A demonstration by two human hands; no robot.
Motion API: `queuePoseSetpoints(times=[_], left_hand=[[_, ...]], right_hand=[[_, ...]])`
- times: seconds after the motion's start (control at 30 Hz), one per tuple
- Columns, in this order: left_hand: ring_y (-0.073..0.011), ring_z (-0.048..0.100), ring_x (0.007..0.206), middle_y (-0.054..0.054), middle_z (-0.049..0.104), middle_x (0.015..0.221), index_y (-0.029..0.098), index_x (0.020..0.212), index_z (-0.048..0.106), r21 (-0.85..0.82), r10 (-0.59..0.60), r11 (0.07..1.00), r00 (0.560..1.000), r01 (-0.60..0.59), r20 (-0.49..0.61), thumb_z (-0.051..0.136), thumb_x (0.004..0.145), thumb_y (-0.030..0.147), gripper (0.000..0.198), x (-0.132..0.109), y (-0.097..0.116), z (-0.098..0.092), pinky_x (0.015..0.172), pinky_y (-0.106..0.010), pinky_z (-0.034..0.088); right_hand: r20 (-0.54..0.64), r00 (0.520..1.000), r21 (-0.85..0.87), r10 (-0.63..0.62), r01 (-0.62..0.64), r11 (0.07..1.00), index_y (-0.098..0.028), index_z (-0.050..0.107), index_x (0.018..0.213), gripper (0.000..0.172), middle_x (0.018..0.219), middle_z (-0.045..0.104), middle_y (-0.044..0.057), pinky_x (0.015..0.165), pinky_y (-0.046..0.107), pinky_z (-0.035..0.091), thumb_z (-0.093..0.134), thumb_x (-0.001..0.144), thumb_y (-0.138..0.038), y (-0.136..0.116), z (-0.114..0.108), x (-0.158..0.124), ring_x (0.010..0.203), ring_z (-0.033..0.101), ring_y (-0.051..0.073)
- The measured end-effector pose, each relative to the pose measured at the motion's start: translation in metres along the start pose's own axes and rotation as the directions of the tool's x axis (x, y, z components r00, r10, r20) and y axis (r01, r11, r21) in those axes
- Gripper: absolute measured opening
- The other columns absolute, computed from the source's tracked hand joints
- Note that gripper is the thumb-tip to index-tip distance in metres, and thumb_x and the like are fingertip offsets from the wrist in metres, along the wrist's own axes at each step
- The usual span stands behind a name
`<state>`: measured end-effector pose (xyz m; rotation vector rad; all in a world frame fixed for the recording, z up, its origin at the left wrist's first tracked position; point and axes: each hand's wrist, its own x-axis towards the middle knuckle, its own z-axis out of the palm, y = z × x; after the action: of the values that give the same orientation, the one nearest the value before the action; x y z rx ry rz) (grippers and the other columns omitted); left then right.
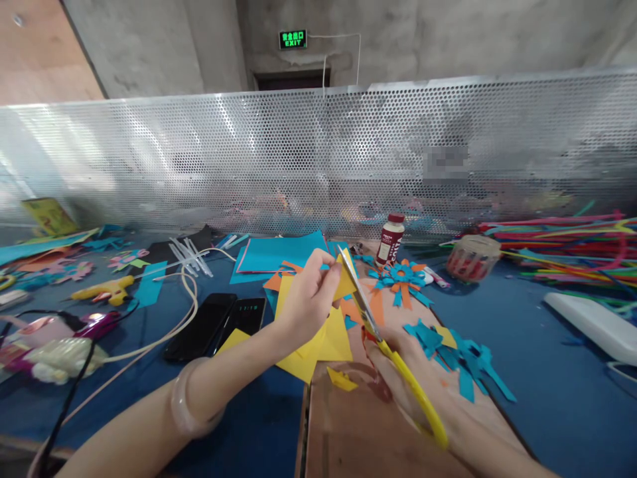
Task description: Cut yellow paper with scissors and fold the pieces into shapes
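My left hand [309,300] pinches a small yellow paper piece [344,282] and holds it up above the table. My right hand [423,392] grips yellow-handled scissors [378,332], whose blades point up and away and meet the yellow piece. More yellow paper [318,345] lies under my left hand, and a yellow scrap [341,380] rests on the brown board [358,425]. Blue paper strips [460,355] and a blue-and-orange paper flower [401,279] lie to the right of the scissors.
Two black phones [216,325], a yellow glue gun [107,290] with glue sticks [192,255], and blue sheets [281,255] lie on the blue table. A bottle [389,240], a tape tub [472,257], pipe cleaners [562,249] and a white object [592,325] sit right. A perforated metal screen [318,159] stands behind.
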<state>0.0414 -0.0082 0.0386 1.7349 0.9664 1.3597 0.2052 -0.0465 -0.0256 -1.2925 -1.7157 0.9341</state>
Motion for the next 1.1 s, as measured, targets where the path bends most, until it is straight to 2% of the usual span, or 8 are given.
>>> queuePoseSetpoints(times=[0.1,0.43,0.73,1.1], left_hand=[[-0.0076,0.036,0.036,0.007,0.037,0.048,0.023,0.082,0.038,-0.008,-0.011,1.000,1.000,0.011,0.005,0.037,0.090,0.036,0.016,0.000,0.000,-0.001,0.037,-0.019,0.029],[-0.0069,0.038,0.037,0.007,0.039,0.049,0.022,0.075,0.036,-0.095,-0.065,0.993,0.997,0.068,0.033,0.038,0.090,0.034,0.019,0.003,0.007,-0.002,0.036,-0.017,0.032],[-0.0067,0.037,0.036,0.007,0.038,0.048,0.022,0.075,0.038,-0.082,-0.067,0.994,0.997,0.069,0.025,0.038,0.089,0.034,0.019,0.004,0.006,-0.003,0.035,-0.016,0.031],[-0.0071,0.038,0.035,0.007,0.040,0.046,0.022,0.075,0.039,-0.059,-0.074,0.995,0.997,0.076,0.039,0.038,0.089,0.033,0.017,0.006,0.005,-0.004,0.033,-0.015,0.031]], right_hand=[[-0.011,1.000,0.008,0.016,-0.016,1.000,-0.018,0.049,0.065,0.029,0.043,0.042,-0.005,0.038,0.020,0.026,0.045,0.081,-0.043,0.000,0.002,-0.001,0.039,0.040,0.009],[0.076,0.997,-0.021,0.014,-0.012,1.000,-0.019,0.041,0.065,0.029,0.044,0.042,-0.006,0.038,0.021,0.026,0.039,0.087,-0.038,0.004,0.002,0.001,0.038,0.041,0.009],[0.033,0.999,-0.040,0.026,-0.025,0.999,-0.020,0.040,0.064,0.032,0.041,0.041,-0.006,0.038,0.020,0.023,0.038,0.088,-0.042,0.005,0.005,0.000,0.037,0.040,0.009],[-0.034,0.993,-0.165,-0.111,0.104,0.981,-0.018,0.048,0.062,0.022,0.053,0.042,-0.003,0.042,0.022,0.027,0.044,0.080,-0.032,-0.006,-0.003,0.000,0.046,0.039,0.010]])
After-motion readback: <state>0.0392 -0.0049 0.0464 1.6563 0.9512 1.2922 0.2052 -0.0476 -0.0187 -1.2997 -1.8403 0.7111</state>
